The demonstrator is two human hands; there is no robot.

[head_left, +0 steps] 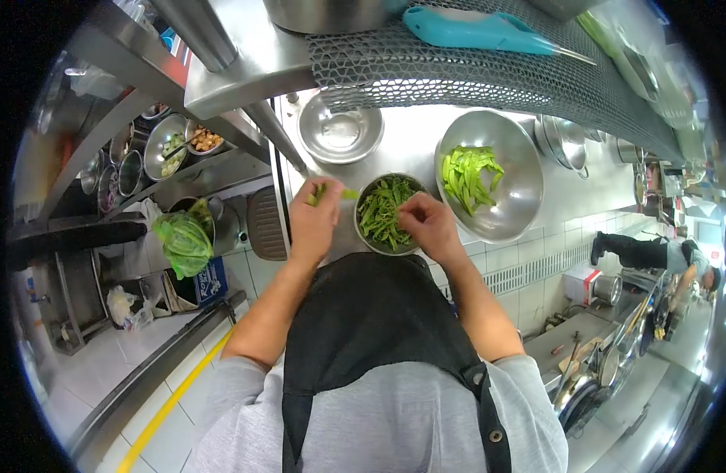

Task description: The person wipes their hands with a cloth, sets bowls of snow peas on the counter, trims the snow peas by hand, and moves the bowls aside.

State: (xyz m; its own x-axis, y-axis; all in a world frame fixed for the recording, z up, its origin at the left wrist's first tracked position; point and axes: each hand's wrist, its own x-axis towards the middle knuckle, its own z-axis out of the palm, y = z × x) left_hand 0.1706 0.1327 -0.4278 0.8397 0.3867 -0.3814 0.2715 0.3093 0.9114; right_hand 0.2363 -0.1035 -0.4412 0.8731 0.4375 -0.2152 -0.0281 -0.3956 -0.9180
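My left hand (315,214) is closed on a flat green pod (349,194), whose tip sticks out to the right between the fingers. Its position is just left of a round metal pot (358,230) filled with darker, thin green pods or trimmings (382,211). Over the right side of that pot, my right hand (431,227) pinches its fingertips together; whatever they may hold is hidden. To the right stands a large steel bowl (514,201) with a pile of bright green flat pods (467,177). An empty-looking steel bowl (341,135) sits behind my left hand.
A raised shelf with black mesh (473,75) overhangs the counter, carrying a turquoise-handled probe (473,30). Stacked bowls (566,142) stand at right. On the left are ingredient bowls (167,150) and a leafy cabbage (185,240). Another person (655,254) works at far right.
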